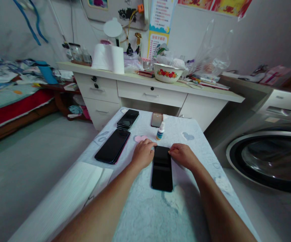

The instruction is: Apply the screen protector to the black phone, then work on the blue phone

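Observation:
A black smartphone lies screen up on the cloth-covered table in front of me. My left hand is closed at its upper left edge, and my right hand grips the upper right edge with curled fingers. Just beyond the phone stands a small white spray bottle with a blue and yellow label. Behind the bottle is a brownish phone or phone case. To the left lie a stack of dark phones and, nearer, another pile of larger phones.
White paper or cloth sheets cover the table's left front edge. A white desk stands behind, bearing a flowered bowl and a paper roll. On the right is a washing machine; a bed is at the left.

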Demonstrator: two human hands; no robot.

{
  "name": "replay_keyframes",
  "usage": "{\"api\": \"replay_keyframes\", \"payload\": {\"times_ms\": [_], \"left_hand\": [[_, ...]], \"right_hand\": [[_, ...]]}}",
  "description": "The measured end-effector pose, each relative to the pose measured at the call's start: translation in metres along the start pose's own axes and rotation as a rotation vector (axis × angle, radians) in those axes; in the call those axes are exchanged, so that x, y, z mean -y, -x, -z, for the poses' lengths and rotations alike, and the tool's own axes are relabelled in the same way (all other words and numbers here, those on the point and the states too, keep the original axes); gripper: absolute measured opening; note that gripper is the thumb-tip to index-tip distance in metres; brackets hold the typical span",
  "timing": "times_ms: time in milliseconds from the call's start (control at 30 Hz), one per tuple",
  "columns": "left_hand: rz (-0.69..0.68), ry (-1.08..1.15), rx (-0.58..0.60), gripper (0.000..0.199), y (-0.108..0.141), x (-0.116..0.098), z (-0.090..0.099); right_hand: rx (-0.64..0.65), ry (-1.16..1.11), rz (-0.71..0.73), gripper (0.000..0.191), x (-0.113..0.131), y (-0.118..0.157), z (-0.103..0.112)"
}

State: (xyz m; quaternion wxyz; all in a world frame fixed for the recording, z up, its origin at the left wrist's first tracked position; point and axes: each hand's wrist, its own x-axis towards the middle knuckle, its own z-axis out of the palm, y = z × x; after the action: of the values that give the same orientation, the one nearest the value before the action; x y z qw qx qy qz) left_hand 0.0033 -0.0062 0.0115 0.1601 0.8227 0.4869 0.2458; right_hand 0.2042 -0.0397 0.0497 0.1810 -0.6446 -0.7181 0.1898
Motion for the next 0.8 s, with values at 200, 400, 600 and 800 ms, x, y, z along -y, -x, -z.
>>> {"api": "replay_keyframes", "payload": {"times_ms": [200,400,600,800], "left_hand": [[0.005,0.004,0.002,0.036,0.000,-0.001,0.001],[0.009,-0.002,0.011,0.036,0.001,-0.002,0.003],[0.008,0.018,0.017,0.036,0.000,0.000,0.000],[0.025,0.014,-0.016,0.027,0.002,-0.003,0.003]], "right_hand": [[0.142,-0.186,-0.011,0.014,-0.004,0.004,0.005],[0.228,-0.250,-0.004,0.014,-0.008,0.007,0.006],[0.163,-0.257,0.003,0.013,-0.001,0.024,0.004],[0.230,-0.312,-0.037,0.011,0.010,0.053,0.006]]}}
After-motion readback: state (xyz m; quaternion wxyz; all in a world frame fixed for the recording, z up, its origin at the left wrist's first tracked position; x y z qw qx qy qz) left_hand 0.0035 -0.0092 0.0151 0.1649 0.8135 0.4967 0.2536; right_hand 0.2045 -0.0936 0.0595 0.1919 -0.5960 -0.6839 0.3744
